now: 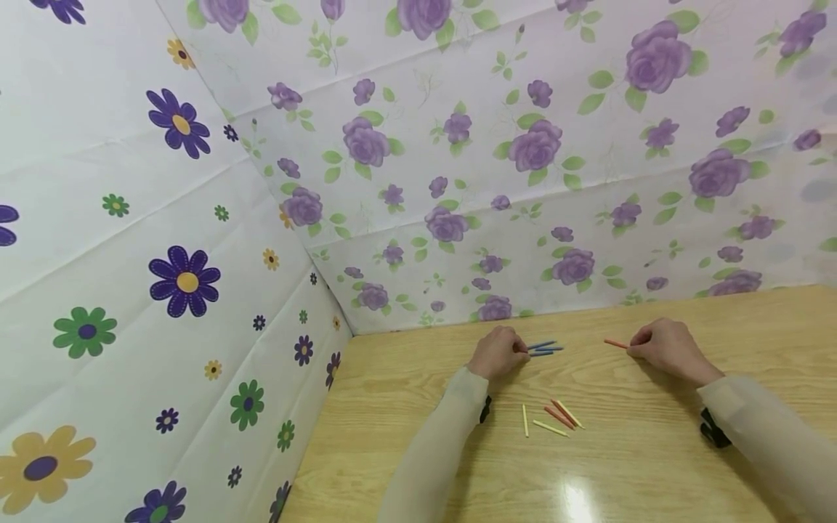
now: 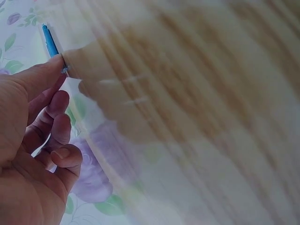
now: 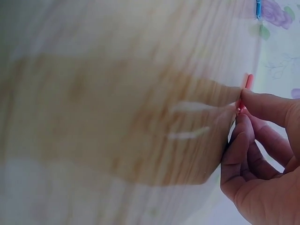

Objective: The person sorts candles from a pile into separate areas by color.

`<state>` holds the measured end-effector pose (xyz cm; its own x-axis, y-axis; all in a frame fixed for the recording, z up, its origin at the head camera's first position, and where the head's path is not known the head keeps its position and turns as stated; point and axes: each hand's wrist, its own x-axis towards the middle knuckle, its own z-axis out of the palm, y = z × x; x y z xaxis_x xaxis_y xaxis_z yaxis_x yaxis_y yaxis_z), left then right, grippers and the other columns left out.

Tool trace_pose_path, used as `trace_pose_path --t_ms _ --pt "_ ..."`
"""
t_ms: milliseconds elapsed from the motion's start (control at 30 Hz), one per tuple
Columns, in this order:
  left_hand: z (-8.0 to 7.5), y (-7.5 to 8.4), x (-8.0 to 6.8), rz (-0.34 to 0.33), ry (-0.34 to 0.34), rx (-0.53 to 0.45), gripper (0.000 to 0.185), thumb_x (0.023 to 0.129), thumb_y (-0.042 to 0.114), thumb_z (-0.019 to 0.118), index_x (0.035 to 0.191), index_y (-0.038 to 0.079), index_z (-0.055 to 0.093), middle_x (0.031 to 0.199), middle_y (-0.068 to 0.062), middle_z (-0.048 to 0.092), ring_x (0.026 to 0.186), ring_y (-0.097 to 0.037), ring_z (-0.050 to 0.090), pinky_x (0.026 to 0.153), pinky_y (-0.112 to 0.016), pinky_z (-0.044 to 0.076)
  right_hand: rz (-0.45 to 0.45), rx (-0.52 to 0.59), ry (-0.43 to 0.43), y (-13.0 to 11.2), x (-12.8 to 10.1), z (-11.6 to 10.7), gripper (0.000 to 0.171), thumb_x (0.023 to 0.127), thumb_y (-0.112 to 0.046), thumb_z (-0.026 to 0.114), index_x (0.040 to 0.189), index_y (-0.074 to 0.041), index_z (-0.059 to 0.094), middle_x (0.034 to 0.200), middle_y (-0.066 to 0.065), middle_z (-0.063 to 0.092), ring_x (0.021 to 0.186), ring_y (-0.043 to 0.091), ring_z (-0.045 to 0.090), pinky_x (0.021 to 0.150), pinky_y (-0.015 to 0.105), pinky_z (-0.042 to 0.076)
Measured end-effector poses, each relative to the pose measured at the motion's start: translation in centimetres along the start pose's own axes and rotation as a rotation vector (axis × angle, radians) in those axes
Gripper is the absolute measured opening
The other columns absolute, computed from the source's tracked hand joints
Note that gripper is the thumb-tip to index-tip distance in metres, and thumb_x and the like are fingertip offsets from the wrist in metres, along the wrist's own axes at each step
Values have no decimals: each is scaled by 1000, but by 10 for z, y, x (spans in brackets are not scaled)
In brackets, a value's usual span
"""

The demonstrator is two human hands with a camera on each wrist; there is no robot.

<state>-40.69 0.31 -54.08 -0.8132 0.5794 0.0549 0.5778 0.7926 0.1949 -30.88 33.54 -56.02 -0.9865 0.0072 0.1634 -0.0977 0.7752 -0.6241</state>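
At the back of the table, my left hand [image 1: 498, 354] pinches the end of a blue crayon [image 2: 49, 41] between thumb and finger. Blue crayons [image 1: 551, 349] lie close together just right of its fingertips, their near ends partly hidden by the hand. Farther right, my right hand [image 1: 668, 350] pinches one end of a red crayon [image 1: 615, 343], which points left towards the blue ones. Its other fingers curl beneath, as the right wrist view shows. Nearer the front lie two red crayons [image 1: 559, 418] side by side, with yellow crayons [image 1: 551, 428] around them.
The wood-grain table [image 1: 366, 436] is glossy and reflects the hands. A flower-print sheet [image 1: 445, 181] rises behind its back edge, and another patterned sheet [image 1: 261, 290] stands along the left side. Dark straps [image 1: 714, 430] show at the wrists.
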Motion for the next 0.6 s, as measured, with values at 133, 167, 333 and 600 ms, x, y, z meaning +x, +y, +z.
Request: trace_pose_path --t_ms 133,167,333,600 --pt "0 0 -2 -2 -1 -8 13 98 33 84 102 21 88 98 9 73 95 -7 64 83 -23 55 0 7 -7 0 0 0 17 90 -13 85 94 4 83 88 18 80 77 28 71 69 44 59" --pt "0 0 -2 -3 -2 -10 13 98 33 84 103 21 88 98 8 73 94 -6 64 82 -23 55 -1 11 -10 0 0 -1 18 90 -13 84 95 5 83 88 18 80 77 29 71 69 44 59" --pt "-1 -1 -4 -3 -8 -26 17 99 34 83 106 19 88 101 7 75 93 -6 65 84 -22 56 10 18 -30 2 -2 -1 26 90 -16 84 102 8 81 93 22 80 81 32 73 71 45 60" --pt "-4 -4 -9 -18 -18 -87 26 101 37 81 115 16 86 108 4 75 93 -7 68 82 -22 59 29 4 -31 0 -5 -5 50 91 -26 86 117 15 75 104 26 79 89 31 72 73 41 59"
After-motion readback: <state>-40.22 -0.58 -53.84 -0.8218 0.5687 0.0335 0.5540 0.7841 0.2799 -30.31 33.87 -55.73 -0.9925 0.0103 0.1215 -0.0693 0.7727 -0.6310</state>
